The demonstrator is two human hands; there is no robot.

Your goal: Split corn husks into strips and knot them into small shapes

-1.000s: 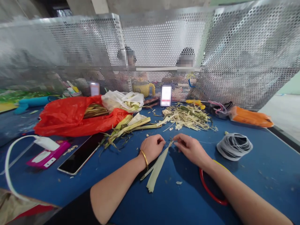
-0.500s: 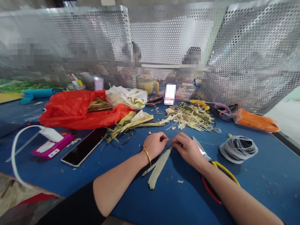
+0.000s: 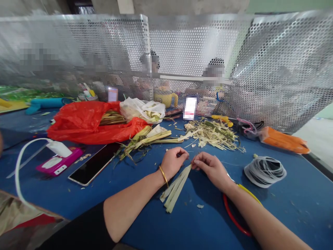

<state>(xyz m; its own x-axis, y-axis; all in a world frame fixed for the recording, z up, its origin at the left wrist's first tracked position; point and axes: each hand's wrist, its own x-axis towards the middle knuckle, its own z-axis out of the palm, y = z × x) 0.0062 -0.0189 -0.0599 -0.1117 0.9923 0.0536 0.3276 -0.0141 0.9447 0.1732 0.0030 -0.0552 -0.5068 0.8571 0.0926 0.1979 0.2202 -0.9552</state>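
I see the husk strips (image 3: 178,190) fanned wider than half a second ago, on the blue table (image 3: 208,222) between both wrists. Right hand (image 3: 212,170) pinches their gathered tip, so only that end's secured. Left hand (image 3: 173,161): fingertips bunched; can't tell on what.

The blue counter (image 3: 145,217) carries a red bag (image 3: 78,119), a phone (image 3: 94,165), a power strip (image 3: 63,162), stalks (image 3: 148,138), a heap of scraps (image 3: 214,135), scissors (image 3: 229,214), a coil (image 3: 265,172) and an orange packet (image 3: 284,140), with bits (image 3: 200,206) strewn between.
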